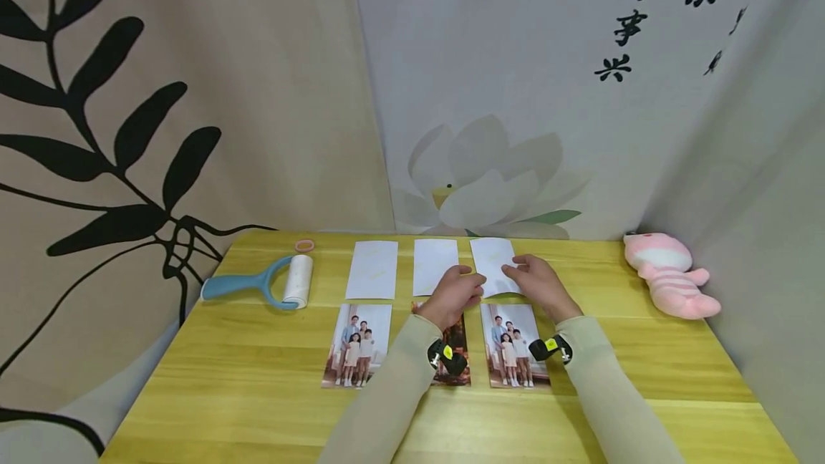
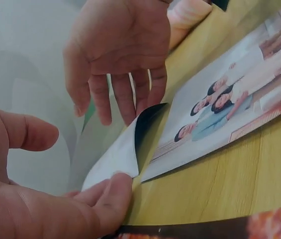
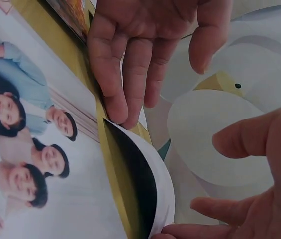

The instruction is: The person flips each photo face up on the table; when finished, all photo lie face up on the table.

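The rightmost white-backed photo [image 1: 493, 263] in the back row lies between my two hands. Its near edge bows up off the table, and a dark printed underside [image 2: 148, 123] shows in both wrist views. My left hand [image 1: 454, 293] touches its left edge with the fingers, the thumb held apart. At its right edge, the fingers of my right hand [image 1: 540, 283] touch the sheet, that thumb also apart from it. Just in front lies a family photo [image 1: 507, 349], face up. A darker photo [image 1: 459, 342] is partly hidden under my left forearm.
Two more white-backed sheets [image 1: 372, 270] [image 1: 433, 263] lie in the back row. Another family photo [image 1: 356, 346] lies front left. On the left are a blue-handled lint roller [image 1: 241, 286], its white roll [image 1: 298, 281] and a small pink ring [image 1: 305, 245]. A pink plush toy [image 1: 670, 276] sits far right.
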Demonstrator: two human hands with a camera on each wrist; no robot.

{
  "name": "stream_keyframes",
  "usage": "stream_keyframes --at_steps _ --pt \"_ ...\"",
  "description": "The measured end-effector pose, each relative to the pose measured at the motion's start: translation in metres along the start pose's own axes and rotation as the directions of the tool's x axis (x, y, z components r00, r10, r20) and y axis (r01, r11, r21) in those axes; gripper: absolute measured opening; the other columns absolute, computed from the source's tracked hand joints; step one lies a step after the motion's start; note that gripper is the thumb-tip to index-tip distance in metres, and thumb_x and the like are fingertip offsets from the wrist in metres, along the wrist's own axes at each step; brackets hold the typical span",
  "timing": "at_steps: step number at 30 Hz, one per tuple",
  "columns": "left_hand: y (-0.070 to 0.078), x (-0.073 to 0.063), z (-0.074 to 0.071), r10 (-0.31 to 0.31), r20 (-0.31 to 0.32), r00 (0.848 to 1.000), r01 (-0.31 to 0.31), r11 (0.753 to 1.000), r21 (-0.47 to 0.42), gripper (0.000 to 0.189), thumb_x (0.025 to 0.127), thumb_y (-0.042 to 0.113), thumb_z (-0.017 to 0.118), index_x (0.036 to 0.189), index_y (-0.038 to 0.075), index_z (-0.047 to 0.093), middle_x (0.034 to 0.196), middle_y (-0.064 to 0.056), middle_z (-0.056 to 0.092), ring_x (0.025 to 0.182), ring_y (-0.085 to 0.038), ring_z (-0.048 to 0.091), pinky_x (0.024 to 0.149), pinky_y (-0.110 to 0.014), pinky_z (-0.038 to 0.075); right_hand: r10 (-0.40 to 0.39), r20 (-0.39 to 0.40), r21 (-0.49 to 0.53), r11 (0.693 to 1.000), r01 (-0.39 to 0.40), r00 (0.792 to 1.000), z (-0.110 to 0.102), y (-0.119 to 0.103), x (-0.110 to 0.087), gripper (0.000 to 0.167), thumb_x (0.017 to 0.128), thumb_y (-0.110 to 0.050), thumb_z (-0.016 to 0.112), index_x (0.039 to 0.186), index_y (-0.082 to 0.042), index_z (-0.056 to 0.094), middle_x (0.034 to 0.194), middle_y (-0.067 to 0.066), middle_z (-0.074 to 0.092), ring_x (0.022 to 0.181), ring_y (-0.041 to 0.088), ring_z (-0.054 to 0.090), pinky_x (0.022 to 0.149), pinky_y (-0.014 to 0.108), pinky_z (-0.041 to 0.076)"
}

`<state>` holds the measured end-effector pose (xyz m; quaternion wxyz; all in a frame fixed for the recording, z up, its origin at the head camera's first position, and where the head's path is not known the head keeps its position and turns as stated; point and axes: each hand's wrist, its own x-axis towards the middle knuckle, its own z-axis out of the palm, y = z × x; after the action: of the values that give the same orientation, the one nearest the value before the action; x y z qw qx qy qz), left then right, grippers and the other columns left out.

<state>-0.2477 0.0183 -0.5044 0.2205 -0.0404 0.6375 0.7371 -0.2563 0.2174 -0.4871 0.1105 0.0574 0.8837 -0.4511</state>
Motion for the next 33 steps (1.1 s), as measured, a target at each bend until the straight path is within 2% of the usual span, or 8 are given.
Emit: stream_keyframes --at_steps 7,13,16,19,21,25,29,33 --pt "0.003 0.001 0.004 -0.035 -0.034 0.999 0.032 0.996 -0.082 0.066 0.102 0.015 0.064 0.158 -0.006 0.034 0.120 -0.017 0.063 0.095 -0.018 0.063 0.099 -0.037 0.059 -0.027 -0.008 -0.024 0.999 0.027 1.000 0.000 -0.001 -0.003 0.067 0.106 -0.039 0.060 0.154 0.004 0.045 0.157 0.031 0.047 0.144 0.047 0.047 0.118 0.062 0.042" --pt "0.001 0.006 0.010 0.029 -0.055 0.998 -0.034 0.994 -0.104 0.056 0.098 0.002 0.057 0.151 -0.012 0.043 0.090 -0.008 0.061 0.074 -0.014 0.057 0.071 -0.026 0.054 -0.073 -0.028 -0.069 0.995 0.071 0.997 0.003 -0.001 -0.004 0.062 0.105 -0.039 0.061 0.151 0.001 0.051 0.156 0.027 0.051 0.139 0.045 0.053 0.113 0.061 0.047" --pt "-0.001 0.010 0.012 0.061 -0.028 0.998 -0.063 0.992 -0.108 0.045 0.098 -0.003 0.053 0.142 -0.012 0.052 0.086 -0.005 0.057 0.073 -0.013 0.055 0.069 -0.026 0.051 -0.097 -0.031 -0.077 0.993 0.094 0.995 0.006 -0.002 -0.004 0.058 0.105 -0.040 0.061 0.148 0.000 0.056 0.151 0.024 0.057 0.134 0.042 0.058 0.108 0.058 0.051" --pt "-0.001 0.010 0.015 0.077 0.013 0.997 -0.075 0.991 -0.115 0.042 0.101 -0.005 0.052 0.143 -0.008 0.056 0.095 -0.005 0.061 0.085 -0.015 0.060 0.081 -0.030 0.058 -0.135 -0.039 -0.082 0.988 0.131 0.990 0.007 -0.006 -0.005 0.055 0.106 -0.039 0.061 0.145 0.000 0.059 0.146 0.022 0.062 0.130 0.040 0.062 0.104 0.055 0.054" --pt "-0.001 0.010 0.018 0.083 0.048 0.995 -0.077 0.990 -0.115 0.048 0.101 -0.007 0.052 0.149 -0.001 0.055 0.111 -0.009 0.066 0.100 -0.020 0.067 0.094 -0.036 0.060 -0.165 -0.055 -0.080 0.984 0.160 0.985 0.007 -0.008 -0.006 0.053 0.106 -0.038 0.061 0.143 0.000 0.061 0.144 0.022 0.064 0.127 0.040 0.063 0.101 0.054 0.055" --pt "0.000 0.009 0.023 0.091 0.134 0.987 -0.074 0.989 -0.132 0.061 0.102 -0.006 0.053 0.160 0.013 0.045 0.145 -0.019 0.059 0.128 -0.033 0.064 0.111 -0.050 0.053 -0.192 -0.093 -0.064 0.980 0.187 0.977 0.006 -0.012 -0.007 0.048 0.107 -0.038 0.060 0.140 -0.003 0.065 0.141 0.020 0.066 0.121 0.037 0.066 0.095 0.049 0.058" --pt "0.002 0.008 0.025 0.120 0.178 0.977 -0.100 0.988 -0.119 0.063 0.106 -0.002 0.049 0.163 0.024 0.041 0.162 -0.018 0.046 0.142 -0.035 0.054 0.113 -0.057 0.050 -0.173 -0.114 0.054 0.982 0.180 0.978 0.004 -0.015 -0.009 0.050 0.109 -0.040 0.058 0.140 -0.002 0.065 0.138 0.023 0.067 0.113 0.038 0.071 0.087 0.046 0.064" --pt "0.006 0.006 0.026 0.172 0.178 0.969 -0.178 0.984 0.020 0.074 0.101 -0.010 0.041 0.162 0.031 0.042 0.166 -0.011 0.042 0.151 -0.033 0.045 0.100 -0.049 0.054 -0.160 -0.132 0.191 0.964 0.183 0.978 0.001 -0.020 -0.008 0.055 0.109 -0.043 0.057 0.140 0.002 0.063 0.133 0.027 0.067 0.113 0.040 0.071 0.081 0.046 0.065"
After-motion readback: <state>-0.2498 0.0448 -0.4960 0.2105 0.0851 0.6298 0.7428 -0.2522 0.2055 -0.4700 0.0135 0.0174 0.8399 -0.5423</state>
